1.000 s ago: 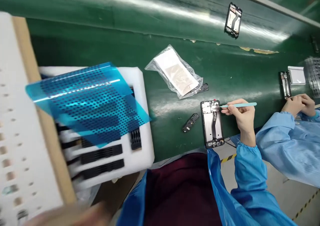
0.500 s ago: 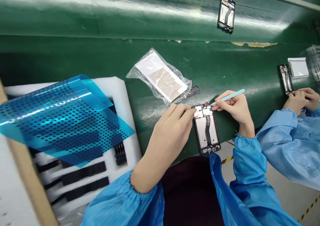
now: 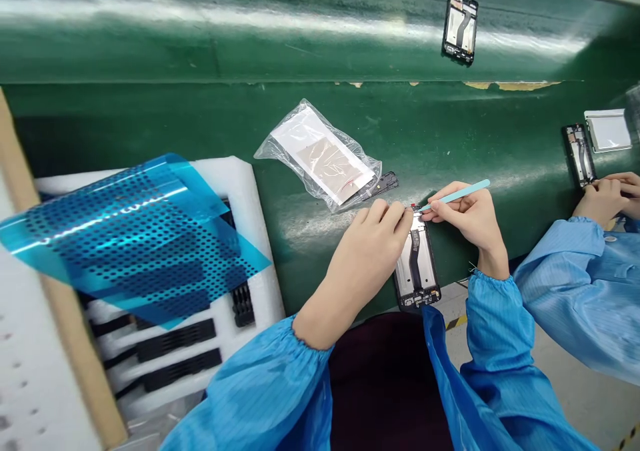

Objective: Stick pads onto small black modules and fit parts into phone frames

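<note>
While hand covers phone frame, bag beside

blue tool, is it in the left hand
No, the right hand holds the blue tool; the left hand is on the phone frame.

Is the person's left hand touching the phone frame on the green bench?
Touching. The head view shows the left hand with its fingers resting on the top end of the phone frame, covering that end.

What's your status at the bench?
Left hand covering top of phone frame. Right hand gripping teal pick, tip at frame's top edge. Clear plastic bag just beyond left hand.
</note>
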Available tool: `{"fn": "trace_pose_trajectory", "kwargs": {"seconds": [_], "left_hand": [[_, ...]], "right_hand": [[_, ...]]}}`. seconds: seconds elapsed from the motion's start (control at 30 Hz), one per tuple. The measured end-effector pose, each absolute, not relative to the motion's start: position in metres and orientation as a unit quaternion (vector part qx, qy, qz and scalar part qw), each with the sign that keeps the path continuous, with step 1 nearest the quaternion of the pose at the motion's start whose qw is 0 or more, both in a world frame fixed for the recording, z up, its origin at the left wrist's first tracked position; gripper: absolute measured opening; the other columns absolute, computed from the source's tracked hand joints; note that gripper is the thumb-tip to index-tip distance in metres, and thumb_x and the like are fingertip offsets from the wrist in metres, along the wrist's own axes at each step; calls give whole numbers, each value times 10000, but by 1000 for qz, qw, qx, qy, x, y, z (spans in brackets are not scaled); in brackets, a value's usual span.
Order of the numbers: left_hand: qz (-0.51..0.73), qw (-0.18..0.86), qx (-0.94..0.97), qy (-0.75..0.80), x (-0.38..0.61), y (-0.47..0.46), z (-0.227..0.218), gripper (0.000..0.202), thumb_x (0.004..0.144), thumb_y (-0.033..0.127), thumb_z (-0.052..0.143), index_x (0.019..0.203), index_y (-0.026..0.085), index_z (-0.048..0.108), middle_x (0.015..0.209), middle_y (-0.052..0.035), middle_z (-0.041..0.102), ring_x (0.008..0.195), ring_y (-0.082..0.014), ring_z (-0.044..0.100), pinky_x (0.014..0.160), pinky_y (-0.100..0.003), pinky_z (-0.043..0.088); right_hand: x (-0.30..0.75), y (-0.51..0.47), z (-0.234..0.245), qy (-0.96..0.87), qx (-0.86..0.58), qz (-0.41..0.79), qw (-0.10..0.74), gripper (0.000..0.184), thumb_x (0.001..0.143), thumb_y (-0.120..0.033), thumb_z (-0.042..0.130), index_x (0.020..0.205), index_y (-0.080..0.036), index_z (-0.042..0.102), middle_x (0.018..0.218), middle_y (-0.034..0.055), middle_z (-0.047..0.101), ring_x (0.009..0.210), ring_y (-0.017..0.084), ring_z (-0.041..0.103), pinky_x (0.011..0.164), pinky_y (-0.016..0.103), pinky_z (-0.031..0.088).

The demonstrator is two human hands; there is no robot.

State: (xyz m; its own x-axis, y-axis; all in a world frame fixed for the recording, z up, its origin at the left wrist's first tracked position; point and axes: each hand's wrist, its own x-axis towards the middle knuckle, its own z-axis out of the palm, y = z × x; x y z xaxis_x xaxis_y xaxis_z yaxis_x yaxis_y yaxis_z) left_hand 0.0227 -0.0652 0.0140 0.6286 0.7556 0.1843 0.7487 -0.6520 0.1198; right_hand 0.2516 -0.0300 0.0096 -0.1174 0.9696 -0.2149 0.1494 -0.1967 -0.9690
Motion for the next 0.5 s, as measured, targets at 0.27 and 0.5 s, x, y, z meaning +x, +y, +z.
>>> {"fn": "trace_pose_trajectory", "kwargs": {"seconds": [0.27, 0.5], "left_hand": [[135, 71, 896, 417, 21, -67, 26, 280, 1079, 89, 502, 1302, 71, 671, 1097, -126, 707, 964, -290, 643, 784, -409, 547], [226, 99, 823, 511, -37, -76, 73, 254, 1127, 167, 518, 1311, 105, 682, 1212, -128, 753, 1082, -274, 684, 935, -395, 584]], "right_hand": [[258, -44, 10, -504, -561, 498, 429, 352, 853, -515, 961, 932, -210, 804, 796, 51, 834, 780, 259, 863, 715, 316, 748], [228, -42, 36, -548, -514, 459, 475, 189, 945, -395, 903, 1018, -235, 834, 838, 43, 830, 821, 258, 863, 688, 322, 753]]}}
